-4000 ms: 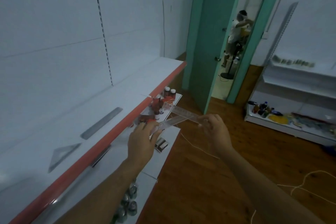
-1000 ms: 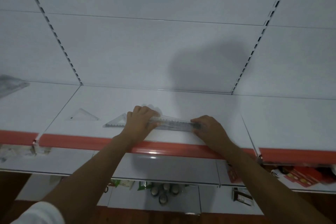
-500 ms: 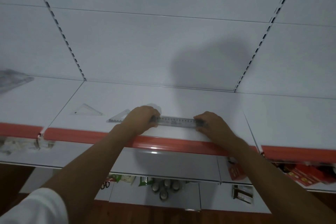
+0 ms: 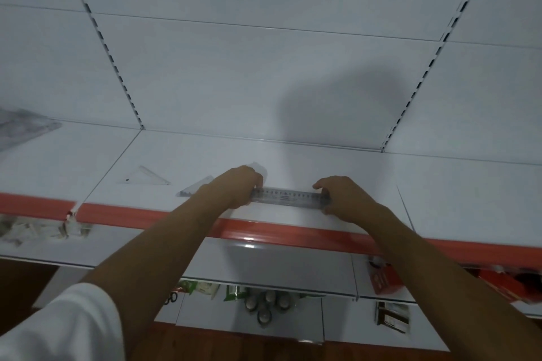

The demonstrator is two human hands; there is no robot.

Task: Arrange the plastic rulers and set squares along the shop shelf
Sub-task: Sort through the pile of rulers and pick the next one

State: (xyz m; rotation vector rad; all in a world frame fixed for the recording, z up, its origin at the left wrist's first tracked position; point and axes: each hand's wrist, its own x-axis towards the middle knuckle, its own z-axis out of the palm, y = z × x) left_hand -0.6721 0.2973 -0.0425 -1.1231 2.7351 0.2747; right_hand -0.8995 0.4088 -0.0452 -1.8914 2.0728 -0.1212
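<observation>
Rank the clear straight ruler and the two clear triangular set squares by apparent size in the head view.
1. Clear straight plastic ruler, longest.
2-3. Left clear triangular set square and hand-side set square: unranked, since the left hand partly hides one.

White panel wall w/ slotted uprights rose behind. Lower shelves held cans, red boxes etc. Brown wood floor below; dim light.

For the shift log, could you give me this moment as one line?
stage: placing | clear ruler flat on shelf | left hand, right hand grip ends | two set squares lie left
</observation>
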